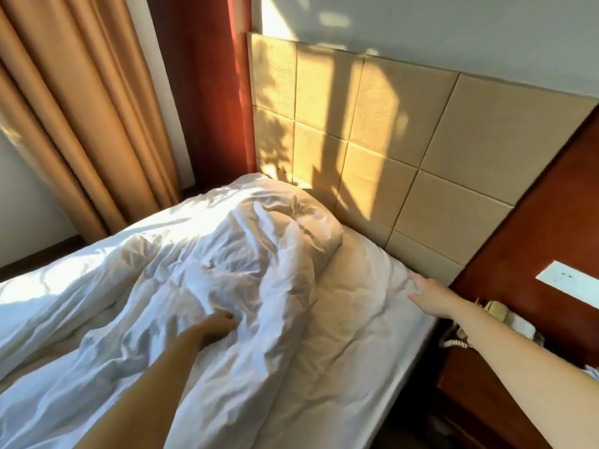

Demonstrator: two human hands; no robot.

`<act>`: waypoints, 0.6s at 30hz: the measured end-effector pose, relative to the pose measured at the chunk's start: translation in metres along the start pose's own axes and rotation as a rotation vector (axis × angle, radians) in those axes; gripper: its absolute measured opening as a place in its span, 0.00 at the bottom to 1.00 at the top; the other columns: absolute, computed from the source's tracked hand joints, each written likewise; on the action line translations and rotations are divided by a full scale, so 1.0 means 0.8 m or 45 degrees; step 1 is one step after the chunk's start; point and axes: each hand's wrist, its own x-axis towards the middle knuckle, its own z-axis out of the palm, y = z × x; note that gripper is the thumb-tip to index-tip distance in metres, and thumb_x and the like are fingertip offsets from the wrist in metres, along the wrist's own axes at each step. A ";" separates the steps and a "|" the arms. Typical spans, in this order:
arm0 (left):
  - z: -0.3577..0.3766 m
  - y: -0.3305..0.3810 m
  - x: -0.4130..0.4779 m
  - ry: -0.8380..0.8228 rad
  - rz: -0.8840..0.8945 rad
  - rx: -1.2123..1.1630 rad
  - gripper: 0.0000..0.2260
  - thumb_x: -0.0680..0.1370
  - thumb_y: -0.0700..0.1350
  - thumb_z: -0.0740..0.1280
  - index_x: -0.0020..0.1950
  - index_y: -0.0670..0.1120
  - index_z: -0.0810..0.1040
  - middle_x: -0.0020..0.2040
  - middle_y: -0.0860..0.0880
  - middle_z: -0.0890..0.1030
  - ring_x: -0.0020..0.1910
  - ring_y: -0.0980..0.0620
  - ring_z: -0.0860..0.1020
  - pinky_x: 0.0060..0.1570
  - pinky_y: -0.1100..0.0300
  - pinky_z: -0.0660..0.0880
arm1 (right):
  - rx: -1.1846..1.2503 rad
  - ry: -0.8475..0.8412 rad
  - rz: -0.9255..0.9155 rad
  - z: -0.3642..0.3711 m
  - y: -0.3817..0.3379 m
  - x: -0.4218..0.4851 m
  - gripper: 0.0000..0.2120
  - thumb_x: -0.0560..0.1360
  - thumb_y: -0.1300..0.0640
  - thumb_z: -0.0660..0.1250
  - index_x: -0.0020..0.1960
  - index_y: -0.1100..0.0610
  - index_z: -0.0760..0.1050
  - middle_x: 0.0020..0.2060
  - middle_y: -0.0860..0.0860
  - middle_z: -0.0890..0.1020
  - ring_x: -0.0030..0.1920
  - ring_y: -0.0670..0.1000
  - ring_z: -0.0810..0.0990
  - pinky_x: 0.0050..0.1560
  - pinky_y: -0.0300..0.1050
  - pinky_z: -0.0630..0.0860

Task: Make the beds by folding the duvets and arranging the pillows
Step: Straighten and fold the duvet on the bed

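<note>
A crumpled white duvet (194, 270) lies bunched along the middle of the bed, running from the near edge up to the headboard. My left hand (215, 325) grips a fold of it, fingers curled into the cloth. A white pillow (316, 222) pokes out from under the duvet's far end, against the headboard. My right hand (428, 294) reaches to the bed's right corner with fingers spread, touching the white sheet (356, 335) near the headboard; motion blur hides the fingertips.
A tan padded headboard (405, 134) backs the bed. A dark wooden nightstand (486, 384) with a telephone (486, 322) stands close at the right. Tan curtains (81, 108) hang at the left, beyond the bed's far side.
</note>
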 end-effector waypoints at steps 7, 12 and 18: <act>0.043 0.135 0.130 -0.009 -0.012 -0.075 0.29 0.78 0.49 0.66 0.75 0.44 0.57 0.74 0.42 0.62 0.71 0.46 0.64 0.65 0.56 0.64 | 0.115 -0.076 -0.035 -0.030 -0.008 0.191 0.22 0.80 0.53 0.55 0.73 0.57 0.62 0.69 0.56 0.69 0.65 0.56 0.71 0.61 0.45 0.68; 0.117 0.148 0.226 0.140 -0.222 -0.069 0.43 0.72 0.55 0.70 0.78 0.50 0.45 0.76 0.44 0.56 0.72 0.44 0.62 0.68 0.53 0.63 | 0.414 -0.364 0.011 0.028 -0.056 0.364 0.24 0.79 0.52 0.58 0.72 0.59 0.61 0.61 0.57 0.72 0.57 0.55 0.73 0.52 0.43 0.66; 0.199 0.149 0.300 0.387 -0.636 0.195 0.46 0.74 0.60 0.65 0.73 0.58 0.30 0.77 0.50 0.38 0.77 0.44 0.44 0.68 0.33 0.54 | 1.015 -0.812 0.273 0.114 -0.127 0.515 0.38 0.76 0.42 0.64 0.76 0.59 0.51 0.72 0.55 0.64 0.70 0.59 0.66 0.68 0.56 0.64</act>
